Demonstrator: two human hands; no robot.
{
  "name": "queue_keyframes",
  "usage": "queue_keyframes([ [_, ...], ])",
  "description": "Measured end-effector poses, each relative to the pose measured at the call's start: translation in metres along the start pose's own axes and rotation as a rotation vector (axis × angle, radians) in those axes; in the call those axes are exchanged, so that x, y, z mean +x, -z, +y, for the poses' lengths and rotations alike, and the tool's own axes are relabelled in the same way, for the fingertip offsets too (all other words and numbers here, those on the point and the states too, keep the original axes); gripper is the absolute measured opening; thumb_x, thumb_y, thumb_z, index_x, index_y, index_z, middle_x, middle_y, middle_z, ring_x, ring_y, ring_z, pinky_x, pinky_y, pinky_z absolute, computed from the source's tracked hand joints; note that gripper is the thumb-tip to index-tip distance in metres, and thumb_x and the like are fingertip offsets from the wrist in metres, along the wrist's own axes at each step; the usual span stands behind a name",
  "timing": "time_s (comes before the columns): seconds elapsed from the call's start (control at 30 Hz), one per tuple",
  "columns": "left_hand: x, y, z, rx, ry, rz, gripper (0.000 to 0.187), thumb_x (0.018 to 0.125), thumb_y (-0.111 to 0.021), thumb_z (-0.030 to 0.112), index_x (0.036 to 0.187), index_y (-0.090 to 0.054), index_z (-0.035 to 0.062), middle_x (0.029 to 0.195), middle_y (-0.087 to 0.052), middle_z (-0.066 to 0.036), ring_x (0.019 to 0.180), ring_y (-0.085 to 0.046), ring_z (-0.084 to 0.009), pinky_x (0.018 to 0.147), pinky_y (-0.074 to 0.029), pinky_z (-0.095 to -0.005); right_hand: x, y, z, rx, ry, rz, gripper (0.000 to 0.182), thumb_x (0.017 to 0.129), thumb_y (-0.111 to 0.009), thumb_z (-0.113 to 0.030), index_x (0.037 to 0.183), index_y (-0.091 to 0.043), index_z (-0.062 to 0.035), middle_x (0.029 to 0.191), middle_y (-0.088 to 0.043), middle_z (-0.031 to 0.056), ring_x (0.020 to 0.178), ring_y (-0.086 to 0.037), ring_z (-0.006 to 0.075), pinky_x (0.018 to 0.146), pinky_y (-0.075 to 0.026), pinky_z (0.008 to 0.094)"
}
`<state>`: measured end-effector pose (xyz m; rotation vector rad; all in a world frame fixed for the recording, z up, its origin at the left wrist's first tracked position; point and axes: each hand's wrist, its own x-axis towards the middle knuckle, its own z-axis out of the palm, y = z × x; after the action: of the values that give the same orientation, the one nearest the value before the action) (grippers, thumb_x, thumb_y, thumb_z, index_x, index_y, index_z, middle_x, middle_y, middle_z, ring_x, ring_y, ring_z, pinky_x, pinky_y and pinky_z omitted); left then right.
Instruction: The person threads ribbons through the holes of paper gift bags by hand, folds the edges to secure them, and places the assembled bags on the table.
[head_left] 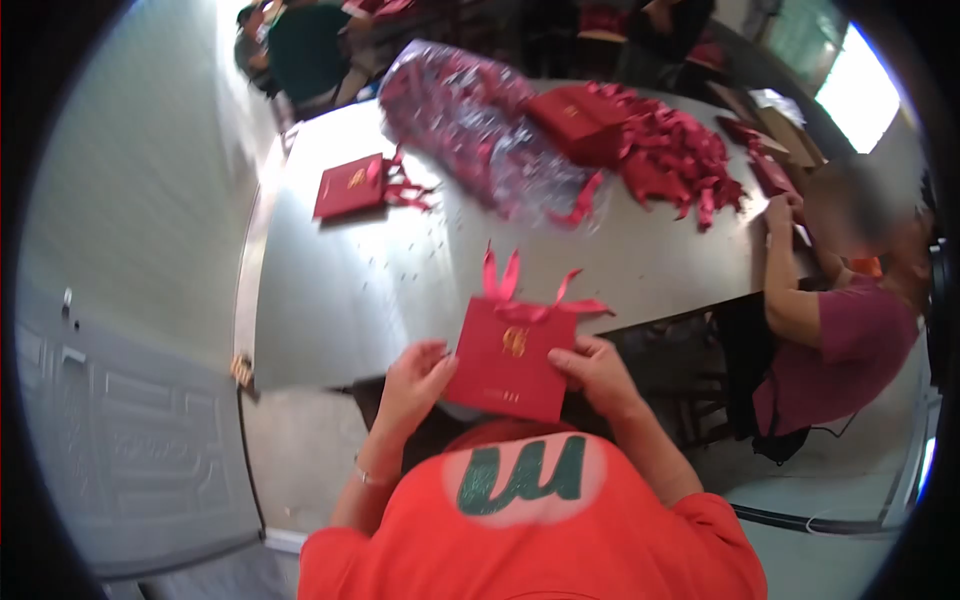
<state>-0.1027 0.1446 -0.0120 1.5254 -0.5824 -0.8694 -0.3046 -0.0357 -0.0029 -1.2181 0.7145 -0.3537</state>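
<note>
A red paper gift bag [490, 365] with a gold emblem and pink ribbon handles is held in front of my body at the table's near edge. My left hand [415, 382] grips its left side, thumb on the front. On the right side, my right hand [598, 372] pinches it with the thumb over the front face. The ribbons [505, 275] stick up and out from the bag's top. The fingers behind the bag are hidden.
A stack of red bags [350, 187] lies at the table's left. Farther back are a clear plastic sack [470, 130] of red items and a heap of ribboned bags [670, 150]. A person in a maroon shirt [840, 350] sits at the right. The metal table [330, 290] has small scattered bits.
</note>
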Motion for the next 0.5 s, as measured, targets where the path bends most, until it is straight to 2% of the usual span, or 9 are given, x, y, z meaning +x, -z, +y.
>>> queue_keyframes([
  [0.03, -0.001, -0.003, 0.012, -0.084, 0.071, 0.011, 0.040, 0.089, -0.066, 0.015, 0.120, -0.051, -0.0055, 0.101, -0.064, -0.007, 0.087, -0.059, -0.0099, 0.069, -0.048, -0.0223, 0.000, -0.003, -0.003, 0.007, 0.020, 0.000, 0.016, 0.087, -0.068, -0.018, 0.096, -0.069, -0.0049, 0.073, -0.062, -0.0030, 0.056, -0.047, 0.0036, 0.051, -0.035, 0.0189],
  [0.07, 0.004, 0.001, 0.007, -0.142, 0.056, 0.001, 0.039, 0.088, -0.065, 0.009, 0.122, -0.050, -0.0045, 0.104, -0.064, -0.008, 0.091, -0.060, -0.0113, 0.073, -0.050, -0.0227, 0.002, -0.002, 0.000, 0.012, 0.026, -0.032, 0.016, 0.086, -0.069, -0.017, 0.096, -0.069, -0.0046, 0.073, -0.062, -0.0031, 0.057, -0.047, 0.0034, 0.051, -0.035, 0.0189],
  [0.1, 0.006, 0.001, 0.005, -0.140, 0.068, 0.030, 0.039, 0.088, -0.065, 0.009, 0.122, -0.050, -0.0045, 0.104, -0.064, -0.008, 0.091, -0.060, -0.0113, 0.073, -0.050, -0.0227, 0.006, -0.002, 0.001, 0.020, 0.044, -0.060, 0.016, 0.086, -0.070, -0.017, 0.096, -0.069, -0.0043, 0.074, -0.063, -0.0031, 0.058, -0.048, 0.0032, 0.052, -0.036, 0.0189],
  [0.17, 0.008, -0.004, 0.002, -0.488, 0.032, -0.065, 0.036, 0.088, -0.064, 0.003, 0.121, -0.051, -0.0036, 0.105, -0.064, -0.009, 0.093, -0.062, -0.0122, 0.079, -0.051, -0.0240, 0.010, -0.012, -0.002, 0.007, 0.055, -0.102, 0.017, 0.086, -0.070, -0.016, 0.097, -0.068, -0.0042, 0.076, -0.063, -0.0030, 0.059, -0.048, 0.0030, 0.052, -0.036, 0.0187],
  [0.33, 0.011, 0.004, -0.002, -0.484, -0.055, -0.006, 0.032, 0.088, -0.061, 0.001, 0.119, -0.053, -0.0028, 0.106, -0.065, -0.010, 0.094, -0.063, -0.0129, 0.082, -0.052, -0.0255, 0.019, -0.027, -0.009, -0.015, 0.181, -0.097, 0.021, 0.087, -0.070, -0.019, 0.104, -0.066, -0.0056, 0.081, -0.061, -0.0037, 0.060, -0.046, 0.0029, 0.053, -0.035, 0.0186],
  [0.5, 0.006, 0.017, 0.010, -0.477, -0.050, -0.008, 0.028, 0.088, -0.062, 0.001, 0.115, -0.055, -0.0024, 0.104, -0.067, -0.010, 0.090, -0.064, -0.0124, 0.080, -0.053, -0.0250, 0.032, -0.027, -0.015, -0.021, 0.143, -0.124, 0.022, 0.091, -0.064, -0.024, 0.104, -0.064, -0.0058, 0.079, -0.062, -0.0030, 0.059, -0.047, 0.0018, 0.053, -0.037, 0.0176],
])
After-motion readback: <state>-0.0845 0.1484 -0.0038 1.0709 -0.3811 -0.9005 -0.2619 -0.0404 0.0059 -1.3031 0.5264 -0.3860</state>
